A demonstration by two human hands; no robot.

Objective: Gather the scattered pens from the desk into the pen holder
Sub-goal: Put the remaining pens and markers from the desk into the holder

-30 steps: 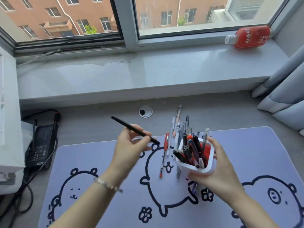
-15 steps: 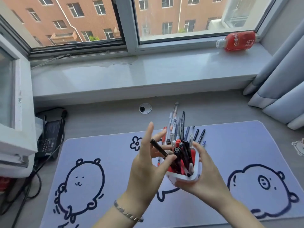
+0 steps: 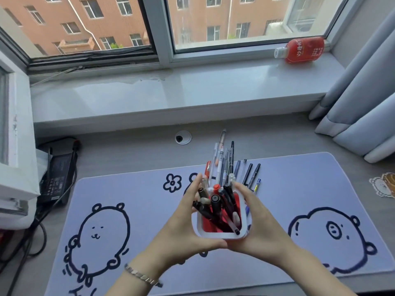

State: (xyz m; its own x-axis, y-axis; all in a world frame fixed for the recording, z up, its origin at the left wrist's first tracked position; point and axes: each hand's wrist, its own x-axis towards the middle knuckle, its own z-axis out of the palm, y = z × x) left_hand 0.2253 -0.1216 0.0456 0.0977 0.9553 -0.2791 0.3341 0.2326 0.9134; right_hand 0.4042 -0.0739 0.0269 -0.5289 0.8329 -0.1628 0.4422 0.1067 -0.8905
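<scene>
Hands: both wrapped around the pen holder (image 3: 221, 235), one on each side, cradling it above the desk mat (image 3: 136, 210)!
Left hand (image 3: 183, 229): palm against the holder's left wall, fingers reaching up along the far side, a bracelet (image 3: 143, 276) on the wrist.
Right hand (image 3: 259, 227): clasping the right wall, thumb up near the rim, heel of the palm meeting the left hand beneath the holder.
Pen holder: white outside, red inside, tilted toward the camera so we look straight down its mouth.
Pens in holder (image 3: 218, 206): a dark, crowded bunch leaning every way, one orange cap poking up among them.
Scattered pens (image 3: 229, 163): a loose row lying on the desk just beyond the holder, half on the mat, half on the bare grey desk (image 3: 128, 154).
Mat: lilac, with bear and flower outlines.
Windowsill (image 3: 171, 92): a red bottle (image 3: 302, 50) lying on its side at the far right.
Left edge: a black power adapter (image 3: 57, 178) with cables.
</scene>
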